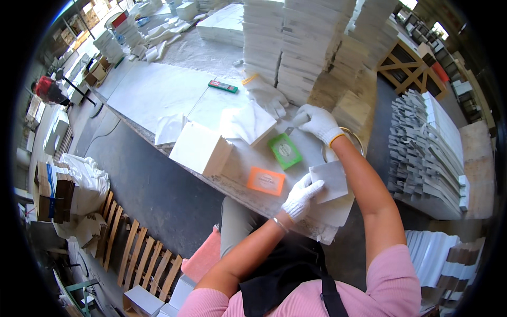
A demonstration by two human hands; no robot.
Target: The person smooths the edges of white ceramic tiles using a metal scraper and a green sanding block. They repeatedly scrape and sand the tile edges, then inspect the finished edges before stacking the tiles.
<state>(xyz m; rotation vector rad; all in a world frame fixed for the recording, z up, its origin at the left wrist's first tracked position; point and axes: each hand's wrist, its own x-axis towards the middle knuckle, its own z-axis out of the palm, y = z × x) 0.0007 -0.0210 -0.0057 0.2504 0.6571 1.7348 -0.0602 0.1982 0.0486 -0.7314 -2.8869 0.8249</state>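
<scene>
My left hand (302, 199), in a white knit glove, grips the edge of a square whitish tile (330, 183) between thumb and fingers at the near edge of the table. My right hand (319, 122), gloved too, is farther forward with its fingers drawn together; a small greyish piece (289, 130) shows by its fingertips, too small to name. Between the hands lie a green rectangular block (285, 151) and an orange one (265, 180), both flat with a pale printed oval. A metallic ring (359, 141) is partly hidden behind my right wrist.
An empty white glove (264, 96) rests against tall stacks of white tiles (306, 45). To the left are a white block-like stack (198, 148), white sheets (248, 122) and a slim green case (223, 86). Grey strips (422, 148) are piled at right; wooden pallets (148, 256) lie lower left.
</scene>
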